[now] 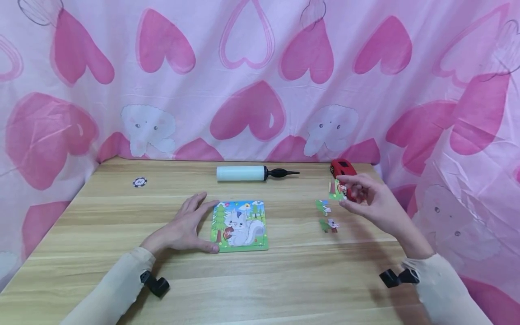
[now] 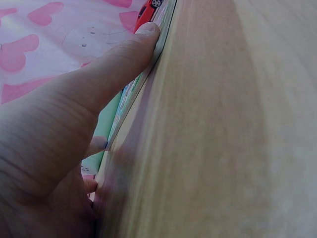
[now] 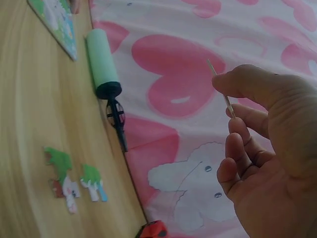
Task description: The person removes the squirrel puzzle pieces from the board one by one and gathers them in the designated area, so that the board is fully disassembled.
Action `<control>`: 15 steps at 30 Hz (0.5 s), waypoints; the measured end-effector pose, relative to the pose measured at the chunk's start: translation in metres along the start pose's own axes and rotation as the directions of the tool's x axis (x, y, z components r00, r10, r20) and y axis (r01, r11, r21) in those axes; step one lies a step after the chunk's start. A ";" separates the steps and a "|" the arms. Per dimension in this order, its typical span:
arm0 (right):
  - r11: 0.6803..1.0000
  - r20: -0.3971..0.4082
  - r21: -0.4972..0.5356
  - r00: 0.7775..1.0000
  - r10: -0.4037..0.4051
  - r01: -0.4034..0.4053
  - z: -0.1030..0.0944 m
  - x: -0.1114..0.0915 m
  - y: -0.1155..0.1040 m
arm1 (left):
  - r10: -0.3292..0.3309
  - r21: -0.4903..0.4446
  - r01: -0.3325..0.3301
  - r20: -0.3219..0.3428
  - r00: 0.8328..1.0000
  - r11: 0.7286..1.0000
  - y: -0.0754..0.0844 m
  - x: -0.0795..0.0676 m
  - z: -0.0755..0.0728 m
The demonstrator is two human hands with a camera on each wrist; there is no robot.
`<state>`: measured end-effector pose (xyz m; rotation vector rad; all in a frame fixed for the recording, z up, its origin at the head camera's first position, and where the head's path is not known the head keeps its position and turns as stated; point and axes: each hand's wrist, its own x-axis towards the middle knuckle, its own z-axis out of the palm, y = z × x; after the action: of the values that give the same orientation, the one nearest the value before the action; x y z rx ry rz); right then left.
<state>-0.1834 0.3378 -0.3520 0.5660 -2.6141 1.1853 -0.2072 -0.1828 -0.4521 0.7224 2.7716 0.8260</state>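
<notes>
A square jigsaw puzzle (image 1: 243, 228) with a grey squirrel picture lies flat on the table. My left hand (image 1: 178, 230) is spread along its left side, thumb at the near corner and forefinger at the far one; the left wrist view shows the thumb (image 2: 126, 54) on the board's edge. My right hand (image 1: 378, 205) pinches a puzzle piece (image 1: 336, 190) above the table, seen edge-on in the right wrist view as a thin strip (image 3: 229, 105). Two loose puzzle pieces, one upper (image 1: 323, 207) and one lower (image 1: 330, 225), lie between the board and that hand.
A pale hand pump (image 1: 241, 173) with a black nozzle lies along the table's far side. Behind my right hand stands a red toy car (image 1: 343, 167), partly hidden. A poker chip (image 1: 140, 182) lies at the far left. Pink heart-patterned cloth (image 1: 248, 113) hangs beyond the table.
</notes>
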 end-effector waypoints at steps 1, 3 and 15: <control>1.000 0.007 -0.010 1.000 -0.002 0.003 0.001 -0.003 0.002 | 0.000 -0.001 0.000 0.001 1.000 1.000 0.000 0.000 0.000; 1.000 0.015 -0.015 1.000 0.005 -0.005 0.004 -0.008 0.007 | -0.002 -0.003 0.002 0.003 1.000 1.000 0.000 0.000 0.000; 0.997 0.215 0.054 0.975 -0.060 0.049 0.015 -0.028 0.031 | -0.003 -0.002 0.003 0.004 1.000 1.000 -0.001 0.000 0.000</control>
<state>-0.1722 0.3520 -0.3924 0.8140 -2.7330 1.2369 -0.2075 -0.1833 -0.4527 0.7182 2.7673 0.8260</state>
